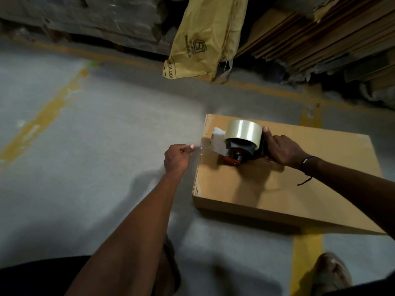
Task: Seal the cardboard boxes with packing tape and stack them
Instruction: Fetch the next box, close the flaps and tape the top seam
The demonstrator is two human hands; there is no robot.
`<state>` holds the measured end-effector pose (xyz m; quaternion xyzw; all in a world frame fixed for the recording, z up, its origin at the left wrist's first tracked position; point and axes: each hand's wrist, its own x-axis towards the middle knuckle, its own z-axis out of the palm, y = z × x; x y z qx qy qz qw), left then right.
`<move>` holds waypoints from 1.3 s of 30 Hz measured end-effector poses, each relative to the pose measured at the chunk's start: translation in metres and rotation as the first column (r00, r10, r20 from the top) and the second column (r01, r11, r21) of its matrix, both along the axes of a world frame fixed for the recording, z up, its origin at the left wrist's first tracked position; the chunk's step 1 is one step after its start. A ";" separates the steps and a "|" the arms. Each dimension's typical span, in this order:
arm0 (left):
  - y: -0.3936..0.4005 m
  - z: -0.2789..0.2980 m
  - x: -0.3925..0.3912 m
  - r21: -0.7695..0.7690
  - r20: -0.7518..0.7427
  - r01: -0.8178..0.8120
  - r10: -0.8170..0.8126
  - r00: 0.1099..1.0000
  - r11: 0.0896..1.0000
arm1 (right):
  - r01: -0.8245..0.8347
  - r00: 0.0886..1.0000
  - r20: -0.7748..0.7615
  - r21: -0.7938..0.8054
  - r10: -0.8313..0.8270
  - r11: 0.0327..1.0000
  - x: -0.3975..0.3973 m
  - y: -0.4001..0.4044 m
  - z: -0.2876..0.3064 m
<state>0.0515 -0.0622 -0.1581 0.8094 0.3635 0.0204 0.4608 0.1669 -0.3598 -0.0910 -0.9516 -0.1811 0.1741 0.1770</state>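
The left hand [178, 157] pinches the loose end of the clear tape [206, 144] between thumb and forefinger just past the box's left edge, seemingly to anchor it over the side. The box [299, 178] lies flat on the floor [96, 135]. On its top, the right hand [282, 149] wraps the tape dispenser [241, 142], fingers closed around the handle, likely ready to pull rightward.

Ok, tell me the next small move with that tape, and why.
Probably press the free tape end down over the box's left edge. The left hand pinches that end just past the edge, while the right hand holds the tape dispenser on the cardboard box top. The strip looks pulled out but not yet stuck down, so anchoring it comes first.
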 end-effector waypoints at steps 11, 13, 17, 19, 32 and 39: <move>-0.017 -0.018 -0.006 -0.087 -0.319 -0.005 -0.023 0.947 0.996 | -0.018 1.000 -0.010 -0.002 0.018 1.000 0.000 0.001 -0.005; -0.020 -0.021 -0.015 0.050 -0.316 -0.010 0.025 0.948 0.999 | -0.021 1.000 -0.008 -0.005 0.021 1.000 0.002 0.001 -0.006; -0.028 -0.005 -0.007 0.150 0.054 -0.155 0.149 0.987 0.976 | -0.034 0.999 -0.026 -0.014 0.033 0.999 0.003 0.002 -0.007; -0.036 0.009 0.002 0.113 0.088 -0.076 0.067 0.994 0.991 | -0.029 0.997 -0.070 -0.008 0.029 1.000 0.001 0.002 -0.006; -0.083 0.009 0.010 0.247 -0.072 -0.019 0.038 0.997 0.969 | 0.008 0.999 -0.048 0.012 -0.007 1.000 0.001 -0.004 -0.007; -0.091 0.012 0.006 0.453 -0.073 0.059 -0.029 0.997 0.889 | 0.115 0.987 -0.115 -0.018 -0.116 0.993 0.003 -0.062 0.000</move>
